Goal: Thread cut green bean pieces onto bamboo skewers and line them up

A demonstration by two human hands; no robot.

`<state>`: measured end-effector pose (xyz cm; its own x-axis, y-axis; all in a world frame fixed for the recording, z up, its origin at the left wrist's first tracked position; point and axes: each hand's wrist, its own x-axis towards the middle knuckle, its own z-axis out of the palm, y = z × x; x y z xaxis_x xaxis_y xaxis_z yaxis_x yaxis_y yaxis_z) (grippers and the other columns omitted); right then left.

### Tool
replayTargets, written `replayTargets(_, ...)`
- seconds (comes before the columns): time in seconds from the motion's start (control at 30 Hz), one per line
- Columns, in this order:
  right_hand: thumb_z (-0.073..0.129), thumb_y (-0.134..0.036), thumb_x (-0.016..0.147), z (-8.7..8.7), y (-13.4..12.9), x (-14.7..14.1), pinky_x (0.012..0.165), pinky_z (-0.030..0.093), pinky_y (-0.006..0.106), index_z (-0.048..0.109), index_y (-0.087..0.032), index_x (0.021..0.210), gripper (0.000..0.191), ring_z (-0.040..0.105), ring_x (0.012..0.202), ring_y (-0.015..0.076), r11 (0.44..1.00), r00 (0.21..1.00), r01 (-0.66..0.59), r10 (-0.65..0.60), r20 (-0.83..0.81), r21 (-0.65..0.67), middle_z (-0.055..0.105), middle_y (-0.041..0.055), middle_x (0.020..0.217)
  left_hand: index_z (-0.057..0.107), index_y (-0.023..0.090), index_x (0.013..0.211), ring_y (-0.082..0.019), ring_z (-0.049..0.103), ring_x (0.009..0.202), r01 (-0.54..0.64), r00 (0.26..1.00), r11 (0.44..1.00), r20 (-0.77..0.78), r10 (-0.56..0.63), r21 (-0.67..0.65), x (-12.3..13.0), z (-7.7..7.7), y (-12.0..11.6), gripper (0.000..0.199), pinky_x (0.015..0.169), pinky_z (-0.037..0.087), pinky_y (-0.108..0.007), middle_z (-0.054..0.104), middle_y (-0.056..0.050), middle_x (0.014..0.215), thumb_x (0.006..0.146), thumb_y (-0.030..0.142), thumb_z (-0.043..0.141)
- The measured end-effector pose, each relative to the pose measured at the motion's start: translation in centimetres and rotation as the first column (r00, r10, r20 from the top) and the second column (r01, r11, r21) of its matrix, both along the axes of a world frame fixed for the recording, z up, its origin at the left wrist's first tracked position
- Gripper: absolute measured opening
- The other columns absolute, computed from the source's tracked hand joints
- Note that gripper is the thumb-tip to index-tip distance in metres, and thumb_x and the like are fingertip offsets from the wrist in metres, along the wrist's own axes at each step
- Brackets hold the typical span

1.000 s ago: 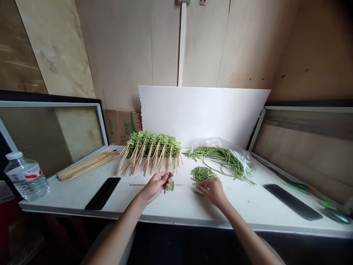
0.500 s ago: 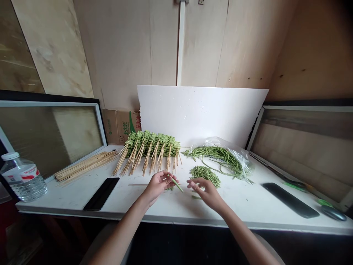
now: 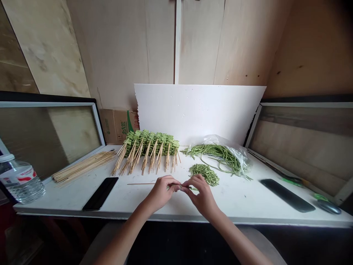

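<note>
Fingertips closed, our left hand (image 3: 164,189) and right hand (image 3: 202,193) pinch a slim green stalk piece (image 3: 194,189), likely light, crisp; hold mid-length.

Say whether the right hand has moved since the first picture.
Yes. Judged against the black phone, the right hand has shifted left, from the pile of cut green pieces to the left hand.

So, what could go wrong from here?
The left hand and right hand are close together beside a thin stick; if its hidden end is sharp, someone might get pricked. The right hand is close to the pile of cut green pieces, so a nudge could scatter some. The plastic bottle stands near the table's front edge; a knock might tip it off.
</note>
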<state>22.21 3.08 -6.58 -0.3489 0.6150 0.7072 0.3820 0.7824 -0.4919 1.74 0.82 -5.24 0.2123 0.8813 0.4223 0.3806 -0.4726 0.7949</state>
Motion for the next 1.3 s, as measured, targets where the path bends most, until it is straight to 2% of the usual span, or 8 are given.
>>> replayTargets(0.13, 0.066, -0.019, 0.094, 0.0, -0.3, -0.3, 0.083, 0.047, 0.043, 0.072, -0.026, 0.086, 0.011, 0.052, 0.092, 0.0281, 0.999, 1.000, -0.018, 0.018, -0.020, -0.033, 0.070, 0.0058, 0.080, 0.080, 0.020, 0.086, -0.018, 0.067, 0.081, 0.009, 0.997, 0.996, -0.074, -0.003, 0.087, 0.4, 0.1, -0.3, 0.019, 0.078, 0.051, -0.029, 0.075, -0.004, 0.084, 0.091, 0.012, 0.065)
replayTargets(0.27, 0.069, -0.019, 0.089, 0.0, -0.2, -0.5, 0.086, 0.046, 0.042, 0.072, -0.025, 0.079, 0.012, 0.055, 0.095, 0.0276, 0.965, 0.989, -0.103, 0.073, -0.128, -0.242, 0.069, 0.0052, 0.082, 0.080, 0.018, 0.077, -0.015, 0.064, 0.073, 0.075, 0.996, 0.990, -0.063, -0.068, 0.123, 0.3, -0.3, 0.2, 0.033, 0.074, 0.049, -0.027, 0.071, -0.003, 0.075, 0.083, -0.004, 0.055)
replayTargets(0.53, 0.078, -0.039, 0.084, 0.9, 0.1, -0.4, 0.083, 0.050, 0.038, 0.075, -0.023, 0.075, 0.019, 0.064, 0.083, 0.0224, 0.731, 0.872, -0.476, 0.318, -0.374, -0.489, 0.071, 0.0038, 0.079, 0.077, 0.015, 0.070, -0.016, 0.063, 0.074, 0.232, 0.963, 0.973, 0.139, -0.230, 0.008, 0.2, -0.8, 0.9, 0.020, 0.074, 0.052, -0.028, 0.068, -0.005, 0.072, 0.081, 0.007, 0.062)
replayTargets(0.6, 0.080, -0.042, 0.083, 1.4, 0.0, -0.1, 0.080, 0.051, 0.036, 0.074, -0.022, 0.074, 0.023, 0.064, 0.080, 0.0208, 0.693, 0.841, -0.518, 0.305, -0.447, -0.502, 0.069, 0.0029, 0.078, 0.076, 0.015, 0.071, -0.015, 0.062, 0.072, 0.237, 0.957, 0.971, 0.175, -0.230, -0.017, 0.1, -0.6, 1.0, 0.020, 0.073, 0.051, -0.028, 0.068, -0.005, 0.072, 0.083, 0.009, 0.061)
replayTargets(0.83, 0.087, -0.051, 0.072, 1.5, 2.7, 2.7, 0.082, 0.057, 0.039, 0.080, -0.022, 0.087, 0.034, 0.071, 0.094, 0.0269, 0.764, 0.883, -0.300, -0.005, -0.469, -0.572, 0.078, 0.0085, 0.095, 0.077, 0.015, 0.084, -0.021, 0.071, 0.080, 0.065, 0.994, 0.993, 0.089, -0.057, -0.095, -0.9, -0.1, 1.0, 0.024, 0.086, 0.054, -0.035, 0.075, -0.006, 0.074, 0.095, 0.032, 0.062)
replayTargets(0.97, 0.084, -0.059, 0.073, 0.0, 5.0, 4.3, 0.087, 0.059, 0.048, 0.082, -0.022, 0.102, 0.047, 0.074, 0.098, 0.0324, 0.788, 0.914, -0.179, -0.088, -0.396, -0.589, 0.080, 0.0126, 0.100, 0.079, 0.021, 0.090, -0.023, 0.070, 0.086, -0.079, 0.980, 0.995, -0.190, 0.065, -0.064, -0.5, -2.1, 1.2, 0.019, 0.084, 0.051, -0.036, 0.078, -0.005, 0.084, 0.096, 0.030, 0.062)
replayTargets(1.1, 0.080, -0.064, 0.075, -1.0, 5.8, 5.0, 0.083, 0.060, 0.048, 0.081, -0.021, 0.097, 0.048, 0.076, 0.091, 0.0332, 0.826, 0.936, -0.060, -0.149, -0.320, -0.560, 0.081, 0.0125, 0.091, 0.080, 0.024, 0.091, -0.028, 0.065, 0.103, -0.114, 0.923, 0.992, -0.364, 0.126, 0.054, -0.1, -4.2, 2.0, 0.010, 0.093, 0.047, -0.040, 0.077, -0.007, 0.098, 0.090, 0.027, 0.071)
replayTargets(1.3, 0.076, -0.065, 0.077, -1.1, 5.9, 5.2, 0.076, 0.058, 0.044, 0.082, -0.021, 0.086, 0.045, 0.073, 0.089, 0.0330, 0.862, 0.946, 0.167, -0.277, -0.167, -0.479, 0.080, 0.0113, 0.092, 0.075, 0.022, 0.111, -0.026, 0.065, 0.108, -0.252, 0.828, 0.963, -0.494, 0.266, 0.097, -5.4, -2.5, 3.3, 0.021, 0.099, 0.046, -0.039, 0.074, -0.008, 0.112, 0.096, 0.026, 0.062)
